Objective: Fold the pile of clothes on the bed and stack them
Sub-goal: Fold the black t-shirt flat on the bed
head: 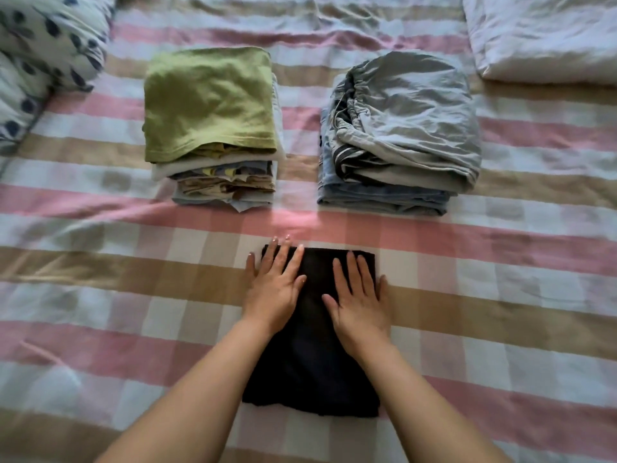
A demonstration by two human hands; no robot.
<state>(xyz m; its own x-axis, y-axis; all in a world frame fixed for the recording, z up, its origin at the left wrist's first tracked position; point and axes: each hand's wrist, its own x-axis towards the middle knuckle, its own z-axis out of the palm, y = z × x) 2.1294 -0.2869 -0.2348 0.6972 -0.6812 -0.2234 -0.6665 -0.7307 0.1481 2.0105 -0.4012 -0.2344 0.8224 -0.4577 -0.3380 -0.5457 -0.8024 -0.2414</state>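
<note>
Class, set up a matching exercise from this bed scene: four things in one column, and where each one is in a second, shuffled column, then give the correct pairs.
Column one:
1. green garment
2. grey-blue garment
3. black garment
4. floral bedding

Column two:
A. flat under both hands, the left hand and the right hand
B. bunched at the far left edge of the bed
C. top of the left stack
D. top of the right stack

Pairs: 1-C, 2-D, 3-A, 4-B
</note>
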